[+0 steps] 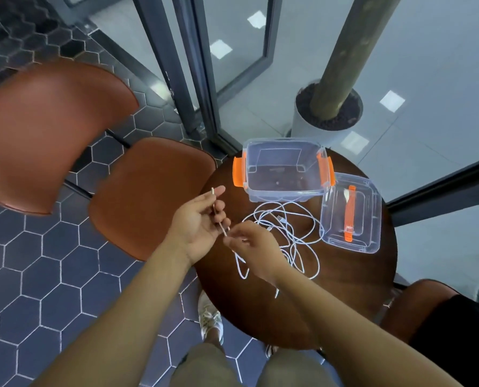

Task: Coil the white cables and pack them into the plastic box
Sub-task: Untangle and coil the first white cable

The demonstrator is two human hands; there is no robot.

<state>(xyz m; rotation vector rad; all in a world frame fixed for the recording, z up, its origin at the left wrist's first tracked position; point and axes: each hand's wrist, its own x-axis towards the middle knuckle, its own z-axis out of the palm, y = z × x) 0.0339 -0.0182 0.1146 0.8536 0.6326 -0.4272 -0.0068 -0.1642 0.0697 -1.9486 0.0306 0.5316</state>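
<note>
Two hands, one cable end. The left hand (198, 227) is palm-up, just off the desk's (344, 289) left edge. Its grip is curled loosely round the last stretch of one of the white cables (285, 233), and the tip pokes out past the index finger. The right hand (256, 248) pinches the same strand just below, where it leaves the left palm. Both grips are clamped on cable; neither is free.

My read on why: the left anchors the end and the right is set to feed slack, so this looks like the start of the first coil. Holding the end above the desk lets the strand pull clear of the pile rather than drag it.

The rest of the cables lie in one loose tangle on the desk, right in front of the plastic box (285, 194). One loop hangs over the near edge. I can't tell how many cables are in there. Nothing is coiled yet.

The box sits at the far side with its mouth up and orange latches (239, 171) swung outward. It looks empty through the clear walls. The lid (369, 216) lies flat just right of it, touching or nearly touching the box corner, so the opening is clear for dropping coils in. One cable loop runs right up to the lid's left edge.

Markings: none legible. There's a moulded patch on the box floor, too blurred to read. No brand shows on the cables.
</note>
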